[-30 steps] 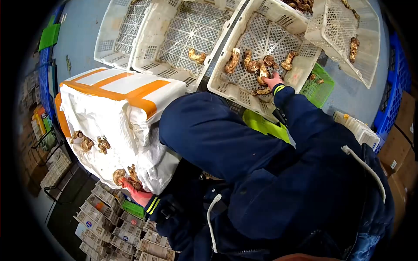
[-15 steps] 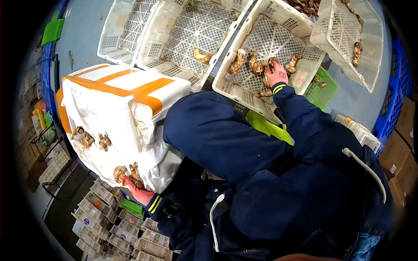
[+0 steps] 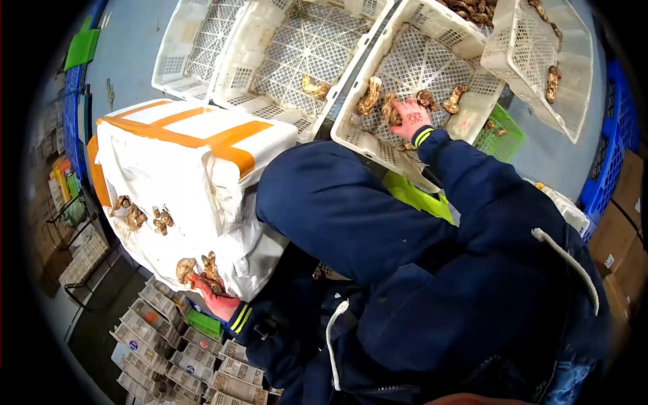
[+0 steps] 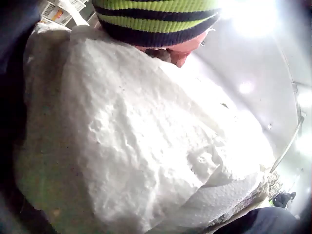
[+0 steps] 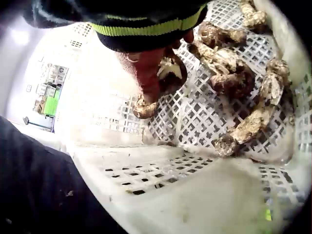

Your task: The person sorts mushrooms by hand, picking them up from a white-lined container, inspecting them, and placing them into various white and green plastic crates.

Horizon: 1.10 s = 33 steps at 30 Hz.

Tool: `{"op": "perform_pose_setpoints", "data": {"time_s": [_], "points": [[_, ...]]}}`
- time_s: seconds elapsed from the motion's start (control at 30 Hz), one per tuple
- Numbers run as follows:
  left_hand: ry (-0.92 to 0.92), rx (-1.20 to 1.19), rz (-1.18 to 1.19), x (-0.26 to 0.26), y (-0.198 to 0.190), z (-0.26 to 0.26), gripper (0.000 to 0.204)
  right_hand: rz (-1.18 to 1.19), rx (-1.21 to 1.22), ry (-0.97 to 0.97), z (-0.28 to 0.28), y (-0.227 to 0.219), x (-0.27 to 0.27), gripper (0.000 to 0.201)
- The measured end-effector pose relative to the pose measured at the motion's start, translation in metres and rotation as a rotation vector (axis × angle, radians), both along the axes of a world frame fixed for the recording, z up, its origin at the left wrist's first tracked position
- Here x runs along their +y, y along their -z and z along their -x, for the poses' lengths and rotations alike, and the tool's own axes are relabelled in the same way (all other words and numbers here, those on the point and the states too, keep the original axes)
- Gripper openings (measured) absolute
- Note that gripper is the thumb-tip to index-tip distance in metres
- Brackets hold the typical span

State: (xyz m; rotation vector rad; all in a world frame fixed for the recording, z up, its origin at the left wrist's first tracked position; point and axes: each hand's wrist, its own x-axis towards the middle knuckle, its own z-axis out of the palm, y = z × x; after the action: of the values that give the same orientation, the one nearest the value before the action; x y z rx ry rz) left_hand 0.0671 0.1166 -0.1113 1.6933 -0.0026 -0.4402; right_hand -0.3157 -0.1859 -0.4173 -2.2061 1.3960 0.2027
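Observation:
Over the white-wrapped foam box, my left hand grips a brown mushroom, with a round-capped mushroom against its fingertips. The left wrist view shows only a bit of this hand past the striped cuff. My right hand reaches into a white lattice crate, its fingers round a brown mushroom and partly hiding it. A pale-stemmed mushroom lies left of that hand; a dark-capped one and another lie to its right.
More mushrooms lie on the white wrapping. Left of the working crate stands a crate holding one mushroom. A tilted crate and a green basket are at the right. My bent knee separates box and crate.
My right hand has shifted inside the crate, first up to the dark-capped mushroom, then left to another mushroom. The left hand keeps its place with its mushroom.

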Motion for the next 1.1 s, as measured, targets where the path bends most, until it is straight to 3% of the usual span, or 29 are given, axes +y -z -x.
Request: {"op": "perform_pose_setpoints", "data": {"time_s": [0.07,0.1,0.13,0.2,0.23,0.27,0.33,0.37,0.4,0.5,0.6,0.67,0.7,0.73,0.8,0.9,0.97,1.03,1.1], "points": [[0.189,-0.219,-0.22,0.018,0.005,-0.006,0.044,-0.05,-0.166,0.028,0.015,0.006,-0.002,0.07],[0.26,-0.294,-0.303,0.024,0.005,-0.007,0.043,-0.022,-0.172,0.17,0.025,0.011,-0.007,0.065],[0.325,-0.373,-0.382,0.031,0.005,-0.008,0.041,-0.084,-0.148,0.416,0.034,0.011,-0.014,0.054],[0.474,-0.639,-0.602,0.038,0.01,-0.014,0.039,-0.12,0.133,0.646,0.058,0.025,-0.033,0.041],[0.35,-0.456,-0.431,0.015,0.002,-0.002,0.039,-0.101,0.148,0.614,0.078,0.046,-0.036,0.04],[0.35,-0.455,-0.426,0.005,-0.002,0.002,0.039,-0.078,0.162,0.58,0.091,0.063,-0.038,0.04],[0.241,-0.21,-0.267,-0.003,-0.006,0.006,0.04,-0.119,0.263,0.482,0.078,0.051,-0.046,0.04],[0.522,-0.725,-0.621,0.009,0.001,0.004,0.041,-0.17,0.364,0.385,0.067,0.04,-0.045,0.041],[0.517,-0.724,-0.629,0.008,-0.001,0.005,0.041,-0.187,0.439,0.309,0.056,0.026,-0.042,0.043],[0.52,-0.739,-0.774,0.019,0.001,-0.003,0.042,-0.308,0.552,0.446,0.043,0.028,-0.055,0.045],[0.512,-0.675,-0.626,0.01,0.0,0.002,0.041,-0.289,0.31,0.646,0.053,0.044,-0.057,0.049],[0.475,-0.665,-0.653,0.012,-0.001,0.004,0.043,-0.376,0.0,0.869,0.064,0.06,-0.067,0.054],[0.527,-0.779,-0.782,0.009,-0.004,0.006,0.045,-0.592,-0.397,0.971,0.074,0.068,-0.071,0.053],[0.574,-0.897,-0.911,0.007,-0.006,0.007,0.046,-0.768,-0.891,1.323,0.065,0.048,-0.067,0.044],[0.58,-0.91,-0.831,0.012,-0.003,0.002,0.049,-1.15,-1.478,1.286,0.064,0.027,-0.064,0.043],[0.473,-0.599,-0.592,0.015,0.001,-0.003,0.061,-1.422,-1.768,0.856,0.048,-0.04,-0.063,0.036],[0.304,-0.354,-0.363,0.013,0.002,-0.005,0.062,-1.403,-1.836,0.798,0.031,-0.068,-0.063,0.034],[0.338,-0.426,-0.392,0.015,0.001,-0.003,0.061,-1.329,-1.849,0.802,0.024,-0.076,-0.064,0.033],[0.519,-0.798,-0.758,0.013,-0.004,0.005,0.052,-1.267,-1.891,0.738,0.019,-0.078,-0.072,0.034]]}}
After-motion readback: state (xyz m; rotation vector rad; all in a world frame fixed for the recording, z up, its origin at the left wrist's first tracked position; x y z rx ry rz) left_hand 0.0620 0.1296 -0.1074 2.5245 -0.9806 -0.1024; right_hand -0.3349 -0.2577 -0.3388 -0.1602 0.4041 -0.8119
